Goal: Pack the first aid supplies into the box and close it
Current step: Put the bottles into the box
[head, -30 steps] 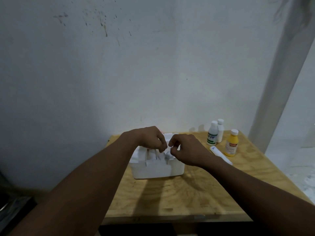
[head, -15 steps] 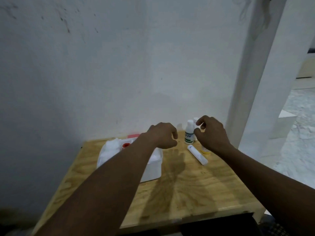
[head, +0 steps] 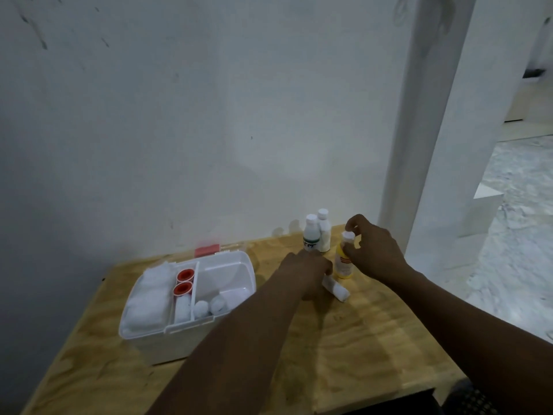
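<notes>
The white first aid box (head: 250, 266) stands open on the left of the wooden table (head: 359, 339). It holds white cotton (head: 149, 298), two red-capped items (head: 183, 282) and small white rolls (head: 206, 307). My left hand (head: 305, 269) rests with its fingers curled over the far end of a white tube (head: 338, 290) lying on the table. My right hand (head: 375, 251) pinches the white cap of an upright yellow bottle (head: 343, 266). Two white bottles (head: 311, 236) stand just behind, near the wall.
The table stands against a white wall. A white pillar (head: 425, 145) rises at its back right corner, and the floor lies beyond it. The box's clear lid with a red latch (head: 206, 250) hangs open behind the box. Bare wood lies in front of both hands.
Both hands left the box and moved right to the loose supplies. The left hand came down on the tube and the right closed on the yellow bottle's cap. The view swung right.
</notes>
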`<state>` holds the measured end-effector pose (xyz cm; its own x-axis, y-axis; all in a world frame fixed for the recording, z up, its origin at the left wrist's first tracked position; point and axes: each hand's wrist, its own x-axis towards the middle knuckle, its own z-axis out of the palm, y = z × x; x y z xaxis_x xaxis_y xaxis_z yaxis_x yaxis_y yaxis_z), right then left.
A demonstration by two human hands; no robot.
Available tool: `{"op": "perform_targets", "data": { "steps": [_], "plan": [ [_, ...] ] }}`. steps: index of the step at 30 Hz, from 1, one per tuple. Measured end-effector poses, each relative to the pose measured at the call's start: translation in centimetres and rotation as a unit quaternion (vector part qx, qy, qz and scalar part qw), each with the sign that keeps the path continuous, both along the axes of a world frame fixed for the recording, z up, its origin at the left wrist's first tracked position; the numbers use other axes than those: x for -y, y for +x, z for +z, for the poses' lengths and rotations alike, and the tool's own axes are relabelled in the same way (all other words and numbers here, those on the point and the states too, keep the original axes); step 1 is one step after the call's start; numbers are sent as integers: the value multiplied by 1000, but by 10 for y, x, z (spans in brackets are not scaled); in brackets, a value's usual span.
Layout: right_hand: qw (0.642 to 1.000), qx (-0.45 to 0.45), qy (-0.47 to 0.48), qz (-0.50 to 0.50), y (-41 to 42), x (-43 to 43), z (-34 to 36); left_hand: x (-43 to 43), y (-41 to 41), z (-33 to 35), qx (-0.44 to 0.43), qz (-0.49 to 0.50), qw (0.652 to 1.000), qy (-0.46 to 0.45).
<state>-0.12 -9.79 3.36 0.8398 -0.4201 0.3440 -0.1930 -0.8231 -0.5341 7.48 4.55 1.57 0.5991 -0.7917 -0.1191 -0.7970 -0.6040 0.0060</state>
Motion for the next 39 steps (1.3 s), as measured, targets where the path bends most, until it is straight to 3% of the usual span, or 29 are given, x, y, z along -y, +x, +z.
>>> {"op": "perform_targets", "data": {
  "steps": [4,10,16,23,28,33,39],
  "plan": [
    [1000,2,-5,-1,-2,-2,0,-5,1,-1,36,0,999,9],
    [1000,22,4,-8,-15,-3,0,-15,-2,6,5,15,1000,-2],
    [996,84,8,-20,-23,-10,22,-39,-2,52,-9,33,995,-94],
    [986,163,2,20,-13,-55,71,-118,13,125,-6,97,981,-170],
    [975,206,21,83,2,-110,90,-185,23,140,7,163,968,-189],
    [973,182,22,137,16,-160,78,-210,20,117,-3,191,960,-206],
    [980,103,-16,170,24,-182,43,-211,13,79,-12,177,973,-147]
  ]
}}
